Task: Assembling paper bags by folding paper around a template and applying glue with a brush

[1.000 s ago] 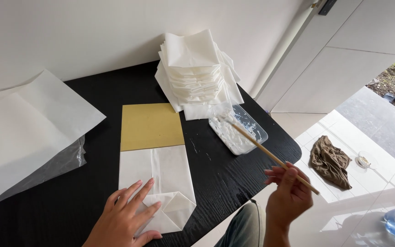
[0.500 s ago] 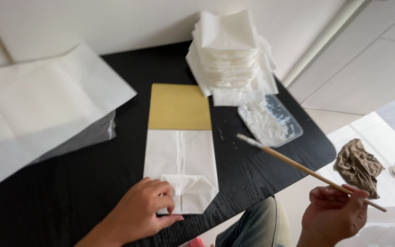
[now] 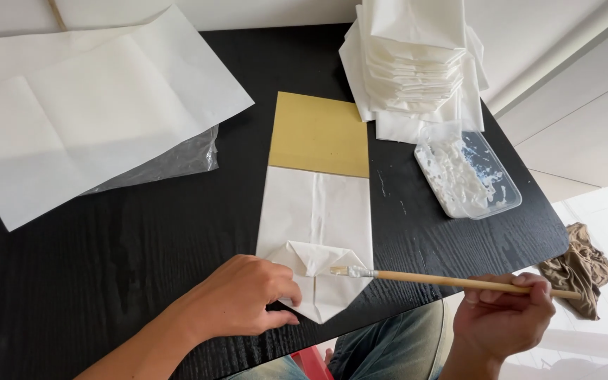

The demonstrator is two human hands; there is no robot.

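A white paper bag (image 3: 316, 218) lies flat on the black table (image 3: 107, 239), wrapped over a mustard-yellow card (image 3: 319, 134). Its near end is folded into a pointed flap (image 3: 318, 271). My left hand (image 3: 237, 295) presses down on the left side of that flap. My right hand (image 3: 504, 317) grips a long wooden brush (image 3: 459, 283) at its far end. The brush's white-coated tip (image 3: 353, 271) touches the folded flap.
A clear plastic tray of white paste (image 3: 467, 172) sits to the right of the bag. A tall stack of folded white bags (image 3: 413, 63) stands behind it. Large white paper sheets (image 3: 86, 105) over clear plastic lie at the left. A brown rag (image 3: 580, 267) lies on the floor.
My right hand has swung the brush leftward, from near the paste tray down to the bag's folded flap. My left hand stayed on the flap. The view has shifted closer.
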